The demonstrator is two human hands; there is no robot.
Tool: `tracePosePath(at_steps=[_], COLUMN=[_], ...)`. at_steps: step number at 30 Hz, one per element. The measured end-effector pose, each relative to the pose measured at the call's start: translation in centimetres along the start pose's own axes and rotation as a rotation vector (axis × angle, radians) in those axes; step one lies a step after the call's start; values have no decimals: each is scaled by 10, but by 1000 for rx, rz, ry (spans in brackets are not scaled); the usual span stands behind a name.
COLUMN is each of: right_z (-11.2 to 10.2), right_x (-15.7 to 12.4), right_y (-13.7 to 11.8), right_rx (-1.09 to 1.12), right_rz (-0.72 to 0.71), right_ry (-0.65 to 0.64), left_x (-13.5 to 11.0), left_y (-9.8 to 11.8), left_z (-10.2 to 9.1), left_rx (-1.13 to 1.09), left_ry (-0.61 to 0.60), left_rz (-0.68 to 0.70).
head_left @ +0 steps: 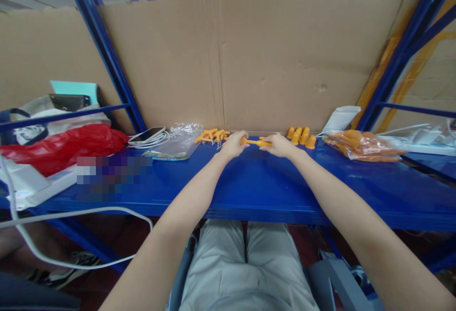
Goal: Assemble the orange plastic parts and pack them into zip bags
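Note:
My left hand [235, 144] and my right hand [278, 145] are close together above the far part of the blue shelf. Both have their fingers closed on a slim orange plastic piece [253, 142] that spans the gap between them. Whether it is one part or two joined end to end, I cannot tell. Just left of my left hand lies a pile of orange-handled corkscrews [213, 135] with metal spirals showing below. Several orange thimble-shaped caps [302, 137] stand upright to the right of my right hand.
A clear plastic bag [178, 142] and a phone with a coiled white cable [151, 136] lie at left. Beyond them are a red bag [67, 147] and a white power strip [53, 185]. A bag of orange parts [363, 145] sits at right. Cardboard [285, 59] walls the back.

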State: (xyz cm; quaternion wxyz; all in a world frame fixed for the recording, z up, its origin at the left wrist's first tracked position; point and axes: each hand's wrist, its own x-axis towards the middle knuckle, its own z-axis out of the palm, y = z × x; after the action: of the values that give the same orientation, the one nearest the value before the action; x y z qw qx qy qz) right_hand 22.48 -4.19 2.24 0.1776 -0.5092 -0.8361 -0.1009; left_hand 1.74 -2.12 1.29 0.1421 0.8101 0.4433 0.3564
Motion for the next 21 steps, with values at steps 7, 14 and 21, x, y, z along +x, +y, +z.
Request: tracePosePath(at_steps=[7, 14, 21], right_z=[13, 13, 10], right_x=[3, 4, 2], right_y=[3, 5, 1], right_rx=[115, 46, 57], right_rz=[43, 33, 36], right_ry=[28, 48, 26], left_x=[4, 4, 4], left_y=[-8, -10, -10], left_z=[1, 3, 3], left_rx=[174, 161, 136], left_ry=[120, 87, 79], left_rz=[229, 196, 185])
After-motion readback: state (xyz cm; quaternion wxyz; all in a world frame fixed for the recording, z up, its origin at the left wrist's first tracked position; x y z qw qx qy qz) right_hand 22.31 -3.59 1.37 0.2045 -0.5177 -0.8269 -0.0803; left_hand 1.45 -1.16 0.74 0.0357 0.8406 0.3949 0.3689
